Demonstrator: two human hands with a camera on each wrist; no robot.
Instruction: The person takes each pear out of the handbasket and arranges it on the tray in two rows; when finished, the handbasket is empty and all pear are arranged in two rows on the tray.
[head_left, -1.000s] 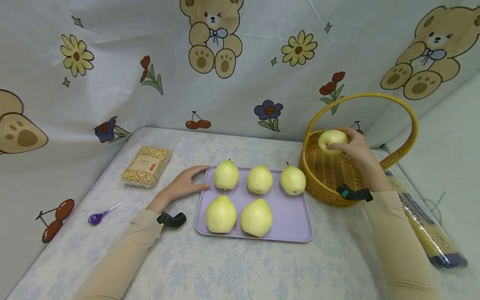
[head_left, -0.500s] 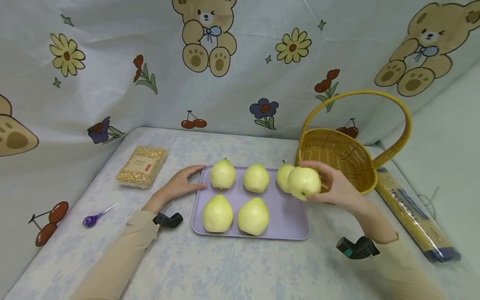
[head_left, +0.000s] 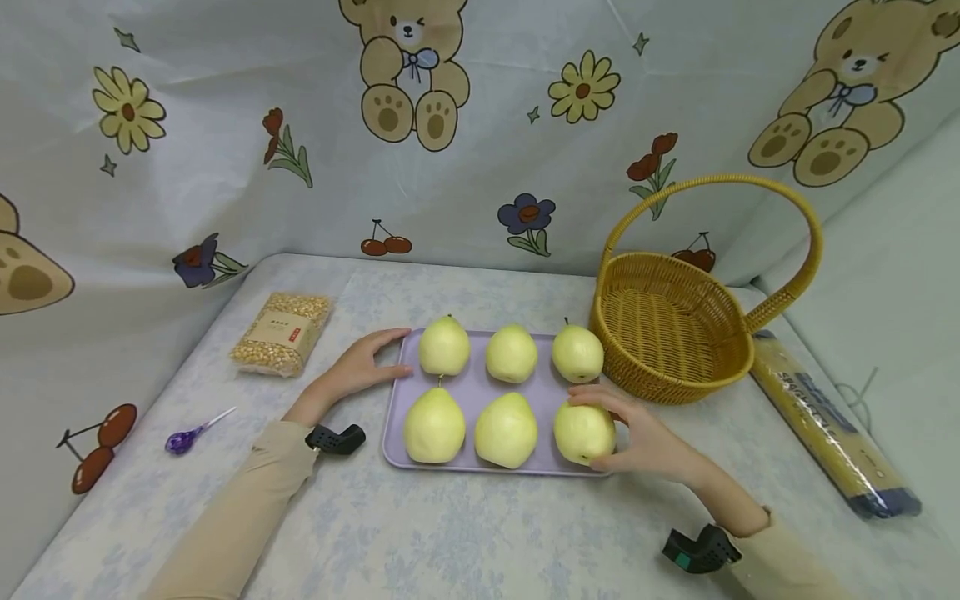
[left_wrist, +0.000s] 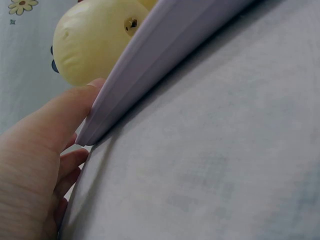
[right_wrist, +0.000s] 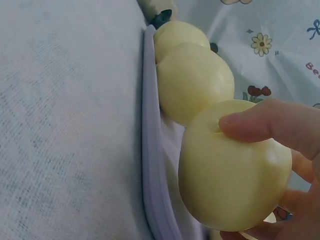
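In the head view, my right hand (head_left: pixel 645 437) grips a pale yellow-green pear (head_left: pixel 583 433) at the front right of a lilac tray (head_left: pixel 450 469). The right wrist view shows the thumb pressed on this pear (right_wrist: pixel 230 170) and fingers curled round its far side. Several more pears share the tray, such as the back-right pear (head_left: pixel 577 353) and the front-middle pear (head_left: pixel 506 431). My left hand (head_left: pixel 360 367) rests at the tray's left edge, thumb and forefinger spread and touching the rim. Up close in the left wrist view, the thumb (left_wrist: pixel 65 115) lies against the tray wall (left_wrist: pixel 145 60).
A yellow wicker basket (head_left: pixel 667 333) with a tall handle stands right of the tray. Beyond it lies a long yellow plastic-wrapped packet (head_left: pixel 832 425). To the left are a bag of corn kernels (head_left: pixel 283 333) and a purple lollipop (head_left: pixel 183 440).
My right hand has lifted a pear out of the basket and brought it left and down to the tray's front right. The left hand has stayed at the tray's edge.
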